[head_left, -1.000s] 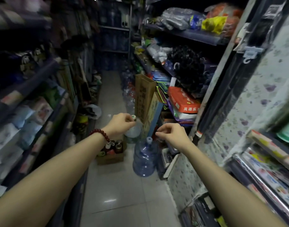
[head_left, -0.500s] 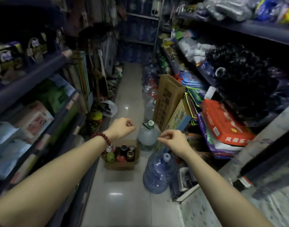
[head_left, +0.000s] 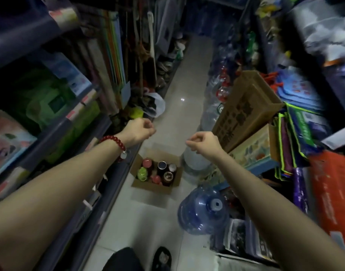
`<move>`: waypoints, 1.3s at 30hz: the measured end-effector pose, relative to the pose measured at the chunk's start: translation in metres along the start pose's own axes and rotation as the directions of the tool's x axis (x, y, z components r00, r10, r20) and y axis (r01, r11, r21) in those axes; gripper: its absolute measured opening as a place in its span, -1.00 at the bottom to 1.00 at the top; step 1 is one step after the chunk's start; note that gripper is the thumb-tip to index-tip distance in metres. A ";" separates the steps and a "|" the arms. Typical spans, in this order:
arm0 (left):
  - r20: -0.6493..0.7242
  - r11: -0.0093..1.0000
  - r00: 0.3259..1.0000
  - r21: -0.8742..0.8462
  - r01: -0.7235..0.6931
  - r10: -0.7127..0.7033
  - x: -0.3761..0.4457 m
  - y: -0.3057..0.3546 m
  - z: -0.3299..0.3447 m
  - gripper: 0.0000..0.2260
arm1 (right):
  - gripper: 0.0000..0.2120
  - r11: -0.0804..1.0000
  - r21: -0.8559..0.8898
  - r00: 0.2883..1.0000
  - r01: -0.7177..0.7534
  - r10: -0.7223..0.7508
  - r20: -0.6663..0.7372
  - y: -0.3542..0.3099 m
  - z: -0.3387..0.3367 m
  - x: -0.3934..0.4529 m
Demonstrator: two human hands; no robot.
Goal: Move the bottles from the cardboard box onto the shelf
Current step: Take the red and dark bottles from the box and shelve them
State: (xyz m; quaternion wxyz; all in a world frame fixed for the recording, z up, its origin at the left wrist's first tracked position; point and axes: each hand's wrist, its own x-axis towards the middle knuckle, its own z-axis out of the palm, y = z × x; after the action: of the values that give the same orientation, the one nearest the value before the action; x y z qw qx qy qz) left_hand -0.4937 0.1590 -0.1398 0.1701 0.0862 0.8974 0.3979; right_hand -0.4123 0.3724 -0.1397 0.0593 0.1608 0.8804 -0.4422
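A small open cardboard box (head_left: 148,184) sits on the tiled aisle floor against the foot of the left shelf (head_left: 101,133). Several bottles (head_left: 163,172) stand upright in it, with red, green and dark caps. My left hand (head_left: 139,131), with a red bead bracelet on the wrist, hovers above and left of the box, fingers curled with nothing in them. My right hand (head_left: 204,142) hangs above and right of the box, fingers also curled in and empty. Neither hand touches the box or a bottle.
A large blue water jug (head_left: 202,210) stands on the floor right of the box, a pale jug (head_left: 195,161) behind it. A tall brown carton (head_left: 246,108) leans on the crowded right shelf. My foot in a sandal (head_left: 161,258) shows at the bottom.
The view has tilted down and moved closer, so the box now lies below both hands. Both hands stayed curled and empty and moved a little further apart.
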 end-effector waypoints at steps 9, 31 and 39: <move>0.036 0.995 0.997 -0.058 0.077 -0.075 0.148 -0.037 0.005 -0.84 | -0.77 0.994 0.046 0.994 -0.099 0.098 0.039 0.012 0.029 0.132; 0.013 0.935 0.934 -0.003 0.356 -0.356 0.326 -0.372 0.236 -0.60 | -0.71 0.883 0.125 0.872 -0.452 0.467 -0.145 0.383 0.256 0.285; 0.001 0.843 0.873 -0.258 0.471 -0.487 0.321 -0.471 0.297 -0.40 | -0.27 0.768 0.338 0.772 -0.545 0.616 -0.155 0.474 0.326 0.295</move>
State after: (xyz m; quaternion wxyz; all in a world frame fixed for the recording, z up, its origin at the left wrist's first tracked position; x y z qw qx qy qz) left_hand -0.6894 0.1410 -0.7515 0.2443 -0.1758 0.8379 0.4553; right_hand -0.5438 0.4446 -0.7686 0.0569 0.4894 0.7163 -0.4941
